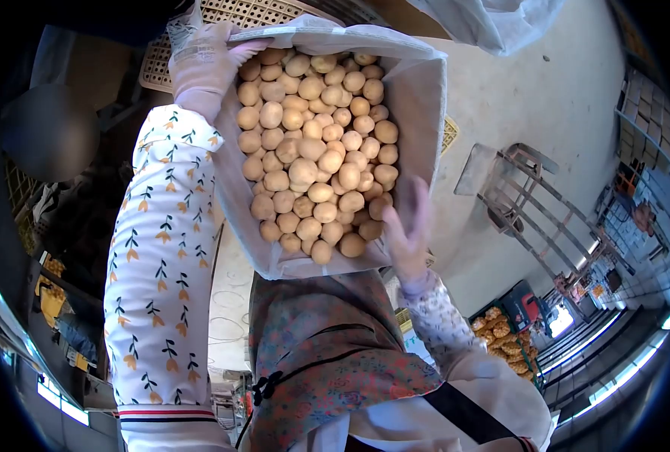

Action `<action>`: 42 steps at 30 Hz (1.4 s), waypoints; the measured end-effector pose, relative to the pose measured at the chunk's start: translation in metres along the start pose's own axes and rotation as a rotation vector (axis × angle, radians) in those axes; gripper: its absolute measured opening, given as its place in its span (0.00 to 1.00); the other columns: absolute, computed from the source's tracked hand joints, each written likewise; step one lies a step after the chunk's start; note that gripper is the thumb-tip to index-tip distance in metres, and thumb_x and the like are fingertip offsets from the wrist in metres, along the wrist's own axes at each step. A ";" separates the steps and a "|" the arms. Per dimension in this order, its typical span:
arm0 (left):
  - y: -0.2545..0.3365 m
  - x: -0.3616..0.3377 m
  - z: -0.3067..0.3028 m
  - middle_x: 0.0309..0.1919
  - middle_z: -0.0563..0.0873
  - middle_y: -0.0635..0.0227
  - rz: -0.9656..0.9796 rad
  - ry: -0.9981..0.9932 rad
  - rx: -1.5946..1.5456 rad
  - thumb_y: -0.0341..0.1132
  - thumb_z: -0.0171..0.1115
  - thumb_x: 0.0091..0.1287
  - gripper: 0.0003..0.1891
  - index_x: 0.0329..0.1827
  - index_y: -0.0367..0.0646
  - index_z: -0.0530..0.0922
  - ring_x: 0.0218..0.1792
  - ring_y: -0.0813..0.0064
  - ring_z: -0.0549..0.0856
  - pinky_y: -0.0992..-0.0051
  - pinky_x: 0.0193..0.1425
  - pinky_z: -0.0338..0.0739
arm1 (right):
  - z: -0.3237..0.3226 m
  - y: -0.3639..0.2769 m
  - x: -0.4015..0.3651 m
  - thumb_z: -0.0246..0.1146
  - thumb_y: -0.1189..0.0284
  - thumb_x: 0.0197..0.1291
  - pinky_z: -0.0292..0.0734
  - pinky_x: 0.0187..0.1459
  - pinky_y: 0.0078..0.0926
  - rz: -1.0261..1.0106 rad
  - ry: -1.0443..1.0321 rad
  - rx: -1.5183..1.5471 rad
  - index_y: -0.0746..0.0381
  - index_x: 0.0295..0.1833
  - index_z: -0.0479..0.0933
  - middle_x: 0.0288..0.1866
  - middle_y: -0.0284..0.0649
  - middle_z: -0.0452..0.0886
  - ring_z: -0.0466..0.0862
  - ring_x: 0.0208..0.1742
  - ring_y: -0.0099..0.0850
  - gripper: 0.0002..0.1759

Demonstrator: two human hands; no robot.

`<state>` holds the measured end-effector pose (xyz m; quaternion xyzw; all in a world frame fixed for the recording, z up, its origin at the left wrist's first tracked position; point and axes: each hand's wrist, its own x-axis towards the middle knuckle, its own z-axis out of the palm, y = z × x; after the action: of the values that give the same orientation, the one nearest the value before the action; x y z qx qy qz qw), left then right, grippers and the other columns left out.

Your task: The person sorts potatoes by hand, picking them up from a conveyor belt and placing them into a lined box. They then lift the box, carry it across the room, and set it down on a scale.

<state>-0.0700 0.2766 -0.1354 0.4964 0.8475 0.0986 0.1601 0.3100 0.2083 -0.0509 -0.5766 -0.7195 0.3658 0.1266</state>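
A crate (442, 113) lined with thin whitish sheeting is full of round, yellow-brown potatoes (310, 149) and sits in front of my body. At its far left corner, my left hand (203, 64), in a pale glove, grips the rim and liner with its fingers hooked over the edge. My right hand (409, 239), slightly blurred, is at the near right side of the crate. Its thumb and fingers are spread, overlapping the liner beside the outermost potatoes, with nothing held in them.
Behind the lined crate lies a cream perforated plastic crate (256, 10). More whitish sheeting (493, 22) hangs at the top. A metal hand cart (534, 203) stands on the concrete floor to the right, and filled net bags (504, 339) are stacked lower right.
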 end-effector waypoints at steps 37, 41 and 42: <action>0.030 -0.358 0.022 0.27 0.85 0.68 -1.255 -0.605 -1.110 0.50 0.67 0.68 0.20 0.46 0.40 0.84 0.23 0.75 0.80 0.72 0.25 0.75 | -0.058 0.071 -0.040 0.60 0.63 0.70 0.68 0.16 0.19 1.128 -0.635 0.438 0.62 0.50 0.81 0.25 0.33 0.82 0.76 0.17 0.20 0.14; 0.022 -0.405 0.092 0.43 0.89 0.57 -1.056 -0.398 -0.950 0.51 0.67 0.68 0.28 0.56 0.32 0.81 0.47 0.62 0.87 0.64 0.54 0.80 | -0.033 0.095 -0.051 0.60 0.63 0.70 0.68 0.16 0.20 1.152 -0.572 0.455 0.63 0.44 0.81 0.24 0.33 0.81 0.77 0.17 0.22 0.13; 0.025 -0.393 0.079 0.37 0.86 0.59 -1.159 -0.473 -1.040 0.50 0.67 0.68 0.25 0.52 0.32 0.81 0.38 0.66 0.84 0.67 0.43 0.77 | -0.037 0.096 -0.054 0.60 0.63 0.70 0.68 0.16 0.20 1.148 -0.596 0.455 0.63 0.43 0.81 0.23 0.33 0.81 0.76 0.16 0.22 0.13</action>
<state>0.1588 -0.0534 -0.1327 -0.1514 0.7594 0.2736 0.5706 0.4194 0.1785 -0.0767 -0.7004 -0.2091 0.6602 -0.1727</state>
